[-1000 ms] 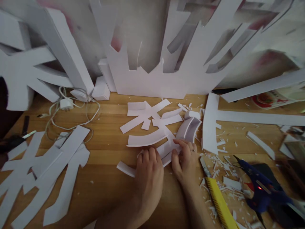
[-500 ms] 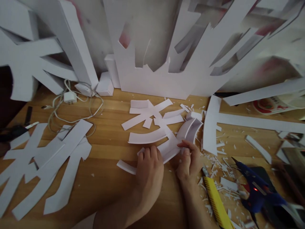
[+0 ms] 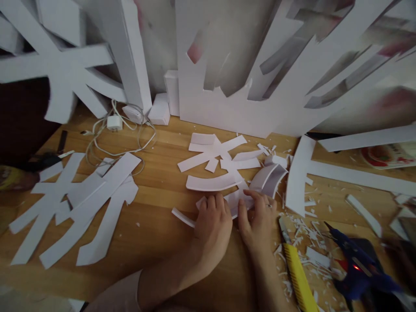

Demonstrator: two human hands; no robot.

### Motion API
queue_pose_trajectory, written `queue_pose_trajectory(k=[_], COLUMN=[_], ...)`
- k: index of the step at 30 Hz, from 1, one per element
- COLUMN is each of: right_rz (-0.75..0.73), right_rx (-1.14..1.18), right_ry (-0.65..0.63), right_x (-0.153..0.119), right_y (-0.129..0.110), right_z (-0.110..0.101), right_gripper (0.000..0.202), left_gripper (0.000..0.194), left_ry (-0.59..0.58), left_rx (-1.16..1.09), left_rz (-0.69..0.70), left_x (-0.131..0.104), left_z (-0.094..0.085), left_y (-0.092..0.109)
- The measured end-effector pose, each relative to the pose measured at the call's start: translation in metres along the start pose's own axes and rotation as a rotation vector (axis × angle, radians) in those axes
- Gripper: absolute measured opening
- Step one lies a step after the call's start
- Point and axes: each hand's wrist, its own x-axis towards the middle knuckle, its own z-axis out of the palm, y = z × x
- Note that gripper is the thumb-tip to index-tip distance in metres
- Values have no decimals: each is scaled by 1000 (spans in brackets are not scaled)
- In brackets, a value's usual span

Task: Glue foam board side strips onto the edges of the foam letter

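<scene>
On the wooden table, a flat white foam-board cut-out (image 3: 229, 164) with several arms has strips standing along some of its edges. My left hand (image 3: 213, 225) has its fingers curled over a thin, curved white strip (image 3: 183, 217) at the cut-out's near end; its fingertips are partly hidden. Just right of it, my right hand (image 3: 258, 219), with a ring on one finger, has thumb and forefinger bent around the cut-out's lower part. A curved upright white wall (image 3: 268, 178) rises beyond the right fingers.
At right lie a yellow utility knife (image 3: 297, 273), a blue glue gun (image 3: 355, 264) with a red light, and white scraps (image 3: 307, 234). More white cut-outs (image 3: 94, 203) and a white cable with plug (image 3: 114, 122) lie left. Large cut boards (image 3: 224, 108) lean at the back.
The view has swung slightly left, so things appear further right. My right hand has moved closer to my left, its thumb now lower against the cut-out. The curved strip has turned more edge-on.
</scene>
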Motion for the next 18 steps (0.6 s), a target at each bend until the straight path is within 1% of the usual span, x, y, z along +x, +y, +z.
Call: queue_pose_trajectory(k=[3,6,8,11,13,15,18], right_rz=[-13,3,31,106,169,223,257], right_rx=[-4,36,67,63,50,32,8], right_ry=[-54,-61,-6,145,209,224,217], right_x=[2,0,-4,-13,-23,-33,-47], right_y=[1,0,-1,-4,-5,-5,-5], right_z=[0,-5,-15,-37,-52,-62,-67], right_gripper=[14,19,22,22,21,20,17], left_gripper=[27,27,25,22,22,23,24], left_ry=[-4,-10,-19,-35,-46,-55,-63], left_rx=[-5,-7,-13,-30,-43,-53,-55], left_rz=[19,19,18,13,4,-1,-5], left_x=[0,-1,-1,-2,-2,-2,-2], left_z=[-1,-2,-3,-3,-2,-2,-3], left_y=[-2,-2,-1,-1,-1,-1,-2])
